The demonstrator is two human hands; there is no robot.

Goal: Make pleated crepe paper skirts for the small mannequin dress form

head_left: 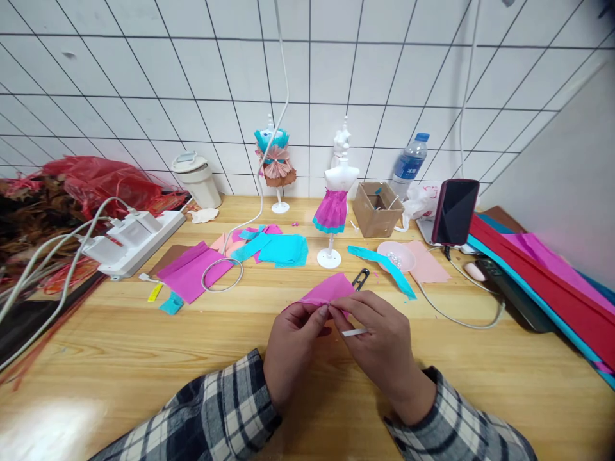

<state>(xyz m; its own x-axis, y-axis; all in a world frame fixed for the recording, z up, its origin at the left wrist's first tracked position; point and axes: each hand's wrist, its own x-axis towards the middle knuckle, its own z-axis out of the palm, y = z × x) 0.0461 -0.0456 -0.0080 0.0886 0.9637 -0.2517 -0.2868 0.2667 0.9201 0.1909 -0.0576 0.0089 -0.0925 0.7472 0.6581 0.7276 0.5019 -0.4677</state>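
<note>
Both hands meet above the table's middle, at a piece of magenta crepe paper (331,289). My left hand (294,342) pinches its lower edge between thumb and fingers. Fingertips of my right hand (379,339) close on the same edge just to the right, and a thin white stick (354,332) pokes out from between those fingers. Black scissors or snips (360,279) lie partly behind the paper. Beyond the hands stands a small white mannequin (341,176) in a magenta skirt (331,210) with a turquoise hem.
Magenta sheets (195,272) and turquoise pieces (283,250) lie left of centre. A pink dish (396,257), cardboard box (378,211), water bottle (410,163) and phone (455,211) are at the right. A power strip (139,243), cup (196,179) and dressed mannequin (276,163) stand farther left.
</note>
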